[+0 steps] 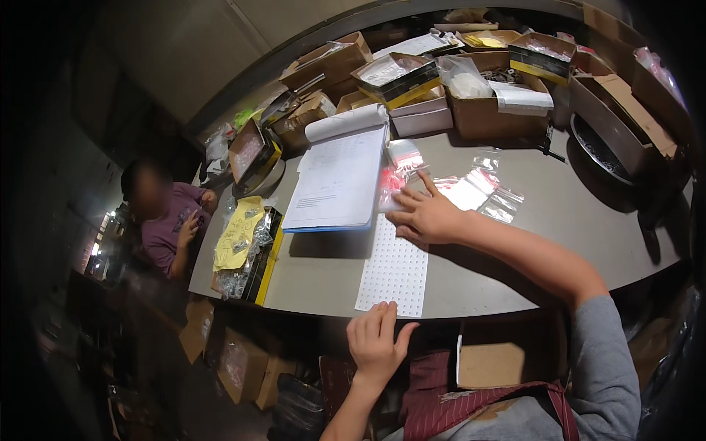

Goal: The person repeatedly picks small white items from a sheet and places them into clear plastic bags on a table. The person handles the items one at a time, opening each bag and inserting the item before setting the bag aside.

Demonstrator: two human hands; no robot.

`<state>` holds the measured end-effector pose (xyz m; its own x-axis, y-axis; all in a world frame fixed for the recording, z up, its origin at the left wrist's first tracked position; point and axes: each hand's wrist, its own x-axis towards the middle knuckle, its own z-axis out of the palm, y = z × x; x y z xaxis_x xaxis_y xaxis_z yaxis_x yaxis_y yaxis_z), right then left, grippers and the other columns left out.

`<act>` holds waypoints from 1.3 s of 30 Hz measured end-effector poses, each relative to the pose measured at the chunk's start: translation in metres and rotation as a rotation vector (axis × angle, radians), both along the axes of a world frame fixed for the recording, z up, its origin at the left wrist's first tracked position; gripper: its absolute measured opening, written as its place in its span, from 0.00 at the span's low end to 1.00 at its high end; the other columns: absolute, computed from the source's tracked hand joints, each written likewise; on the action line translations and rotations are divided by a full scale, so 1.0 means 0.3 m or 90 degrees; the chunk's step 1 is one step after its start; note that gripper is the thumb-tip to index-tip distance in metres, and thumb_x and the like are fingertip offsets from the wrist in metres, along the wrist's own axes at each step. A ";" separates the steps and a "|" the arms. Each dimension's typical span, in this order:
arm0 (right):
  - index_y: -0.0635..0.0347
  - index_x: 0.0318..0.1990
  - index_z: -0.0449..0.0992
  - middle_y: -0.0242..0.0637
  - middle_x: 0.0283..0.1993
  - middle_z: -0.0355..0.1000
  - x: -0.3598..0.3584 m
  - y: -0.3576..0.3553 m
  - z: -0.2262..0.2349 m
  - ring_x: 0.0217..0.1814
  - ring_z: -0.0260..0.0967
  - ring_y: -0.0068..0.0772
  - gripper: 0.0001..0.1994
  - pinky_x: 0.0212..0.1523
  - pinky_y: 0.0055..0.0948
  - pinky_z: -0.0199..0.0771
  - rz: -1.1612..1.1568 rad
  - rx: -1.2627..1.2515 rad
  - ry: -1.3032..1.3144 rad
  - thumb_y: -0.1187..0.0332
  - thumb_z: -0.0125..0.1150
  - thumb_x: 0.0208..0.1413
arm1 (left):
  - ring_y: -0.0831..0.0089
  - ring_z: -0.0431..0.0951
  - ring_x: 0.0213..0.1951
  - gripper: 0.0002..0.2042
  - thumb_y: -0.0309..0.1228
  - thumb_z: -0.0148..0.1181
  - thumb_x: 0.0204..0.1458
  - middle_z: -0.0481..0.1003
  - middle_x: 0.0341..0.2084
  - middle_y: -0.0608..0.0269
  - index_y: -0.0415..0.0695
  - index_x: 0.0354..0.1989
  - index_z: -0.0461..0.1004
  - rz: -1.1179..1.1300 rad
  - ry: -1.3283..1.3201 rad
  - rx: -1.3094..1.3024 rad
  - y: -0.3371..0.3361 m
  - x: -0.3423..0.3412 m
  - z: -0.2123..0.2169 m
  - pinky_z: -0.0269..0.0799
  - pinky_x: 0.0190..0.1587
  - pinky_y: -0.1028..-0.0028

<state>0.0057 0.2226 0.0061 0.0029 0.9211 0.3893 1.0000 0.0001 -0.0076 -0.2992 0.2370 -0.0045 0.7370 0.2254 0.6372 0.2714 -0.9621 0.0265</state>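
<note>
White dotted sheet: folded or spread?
Spread: the white dotted sheet lies flat on the table, no fold in its visible part. Cannot tell for whatever the right hand covers.

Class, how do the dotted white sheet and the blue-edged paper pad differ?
The dotted white sheet looks thin; the paper pad is thicker, with pages rolled back. The dotted white sheet is narrower than the paper pad. The dotted white sheet bears a grid of small marks, the paper pad lines of text. Both are mostly white.
</note>
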 end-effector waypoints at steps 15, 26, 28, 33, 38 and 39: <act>0.67 0.71 0.61 0.60 0.74 0.58 -0.311 -0.334 -0.034 0.81 0.51 0.61 0.41 0.79 0.67 0.41 0.370 -0.027 0.126 0.39 0.58 0.65 | 0.73 0.79 0.49 0.22 0.41 0.58 0.69 0.82 0.46 0.56 0.33 0.59 0.74 -0.008 -0.183 -1.016 -0.031 -0.245 -0.139 0.70 0.55 0.73; 0.68 0.72 0.61 0.62 0.73 0.59 -0.354 -0.476 0.142 0.71 0.61 0.67 0.41 0.71 0.58 0.61 0.301 -0.045 0.250 0.51 0.69 0.61 | 0.70 0.80 0.55 0.22 0.24 0.58 0.67 0.79 0.57 0.52 0.28 0.67 0.68 -0.304 -0.051 -1.275 -0.105 -0.122 0.128 0.73 0.61 0.69; 0.66 0.73 0.60 0.59 0.72 0.62 -0.354 -0.511 0.175 0.70 0.63 0.66 0.40 0.70 0.54 0.65 0.265 -0.063 0.319 0.59 0.73 0.59 | 0.65 0.79 0.57 0.23 0.25 0.63 0.64 0.79 0.57 0.49 0.26 0.65 0.71 -0.346 0.070 -1.058 -0.111 -0.110 0.228 0.70 0.65 0.68; 0.64 0.66 0.69 0.49 0.54 0.78 -0.329 -0.629 0.225 0.54 0.80 0.47 0.32 0.53 0.36 0.80 0.086 0.037 0.642 0.65 0.76 0.57 | 0.55 0.79 0.60 0.21 0.28 0.59 0.61 0.80 0.55 0.42 0.28 0.61 0.74 -0.414 -0.367 -0.895 -0.080 -0.043 0.226 0.68 0.68 0.59; 0.66 0.71 0.59 0.46 0.60 0.73 -0.333 -0.658 0.197 0.64 0.72 0.35 0.38 0.63 0.35 0.73 0.026 0.038 1.016 0.56 0.72 0.63 | 0.56 0.64 0.72 0.49 0.59 0.66 0.59 0.65 0.70 0.43 0.31 0.74 0.55 -0.413 -0.313 -1.033 -0.113 0.095 0.222 0.60 0.73 0.57; 0.66 0.72 0.56 0.47 0.61 0.72 -0.341 -0.654 0.163 0.65 0.71 0.35 0.39 0.64 0.36 0.72 0.031 0.054 1.013 0.54 0.71 0.64 | 0.56 0.63 0.73 0.50 0.59 0.68 0.58 0.64 0.70 0.44 0.32 0.76 0.52 -0.464 -0.300 -1.062 -0.141 0.119 0.211 0.59 0.73 0.57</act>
<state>-0.0967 0.0265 0.0548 0.4107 0.9094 0.0657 -0.0276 0.0845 -0.9960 -0.2635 0.1947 0.0588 0.8148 0.5103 0.2751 -0.4324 0.2190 0.8747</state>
